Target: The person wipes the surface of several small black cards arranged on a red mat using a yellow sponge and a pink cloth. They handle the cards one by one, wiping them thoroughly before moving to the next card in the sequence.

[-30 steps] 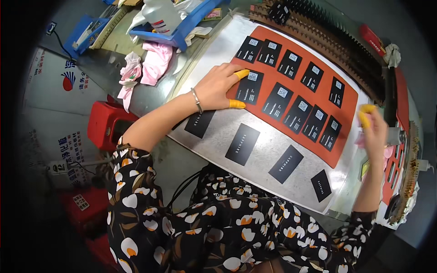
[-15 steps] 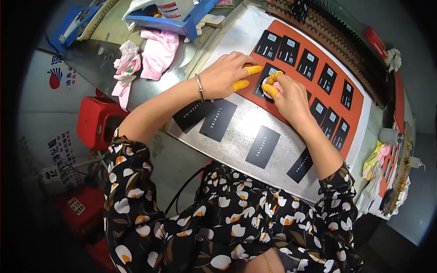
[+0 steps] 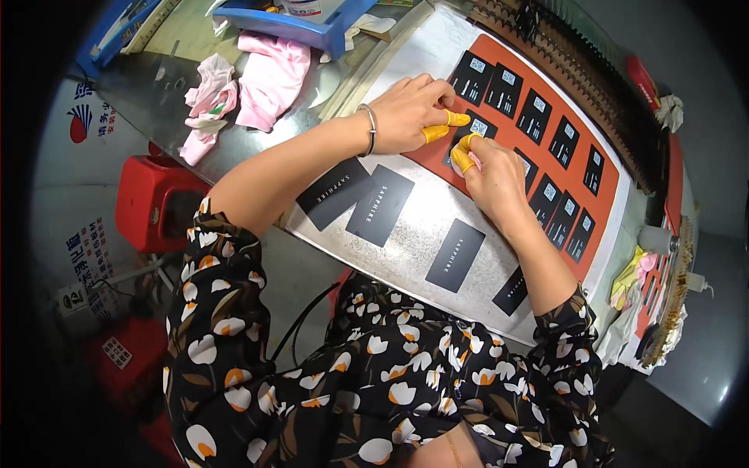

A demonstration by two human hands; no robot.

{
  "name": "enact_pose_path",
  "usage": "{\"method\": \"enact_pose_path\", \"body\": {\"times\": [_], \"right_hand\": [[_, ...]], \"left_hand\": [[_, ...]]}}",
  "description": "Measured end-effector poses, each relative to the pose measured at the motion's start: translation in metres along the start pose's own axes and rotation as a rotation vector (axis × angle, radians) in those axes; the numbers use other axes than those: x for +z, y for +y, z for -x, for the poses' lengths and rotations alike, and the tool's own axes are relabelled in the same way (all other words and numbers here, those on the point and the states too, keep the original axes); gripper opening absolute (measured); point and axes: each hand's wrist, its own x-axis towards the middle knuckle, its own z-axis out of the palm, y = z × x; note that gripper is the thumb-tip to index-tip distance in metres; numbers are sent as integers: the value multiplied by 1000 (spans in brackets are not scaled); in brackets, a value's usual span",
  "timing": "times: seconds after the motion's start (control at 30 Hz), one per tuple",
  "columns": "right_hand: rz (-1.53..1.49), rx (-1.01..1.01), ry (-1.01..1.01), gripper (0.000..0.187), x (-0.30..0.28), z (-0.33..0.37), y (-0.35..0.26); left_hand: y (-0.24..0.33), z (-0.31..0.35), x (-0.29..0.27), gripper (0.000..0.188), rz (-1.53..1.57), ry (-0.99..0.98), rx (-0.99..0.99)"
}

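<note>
My right hand, with yellow finger cots on thumb and forefinger, pinches a small wad of pink-and-white cloth against a black card. That card lies on an orange-red mat and is partly hidden by my fingers. My left hand rests at the card's left edge. Its yellow-capped thumb and forefinger are stretched out, slightly apart and holding nothing, while the other fingers curl. More black cards with white square codes lie in two rows on the mat.
Dark cards lie on the bare metal plate nearer me. Pink cloths and a blue tray sit at upper left. Along the far right runs a dark toothed rack. A red stool stands at left.
My right hand has shifted slightly on the same card, still pinching the cloth. My left hand stays beside it, thumb and forefinger closer together. The whole view has shifted a little.
</note>
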Motion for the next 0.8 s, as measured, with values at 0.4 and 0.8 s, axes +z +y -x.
{"method": "enact_pose_path", "body": {"times": [0.4,0.8], "right_hand": [[29,-27,21,10,6,3,-2],[52,19,29,13,-1,-13,5]], "left_hand": [[-9,0,8,22,147,51,-52],[-6,-1,4,15,161,9,-88]]}}
